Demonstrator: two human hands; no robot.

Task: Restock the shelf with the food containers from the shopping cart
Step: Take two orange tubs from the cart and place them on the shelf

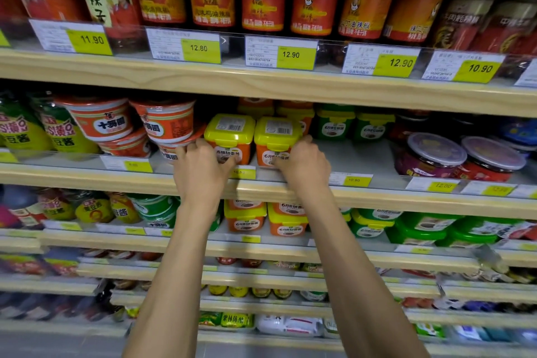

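Note:
Two orange tubs with yellow lids stand side by side at the front of the middle shelf (363, 155). My left hand (203, 167) grips the left tub (229, 131) from its front and left side. My right hand (302, 167) grips the right tub (276, 132) from its front and right side. More tubs of the same kind stand behind them, partly hidden. The shopping cart is out of view.
Red-and-white bowls (165, 122) crowd close on the left. Green tubs (334, 125) stand behind on the right, and purple and red jars (433, 157) further right. Bare shelf shows between the right tub and the jars. Bottles fill the shelf above; more tubs (245, 218) sit below.

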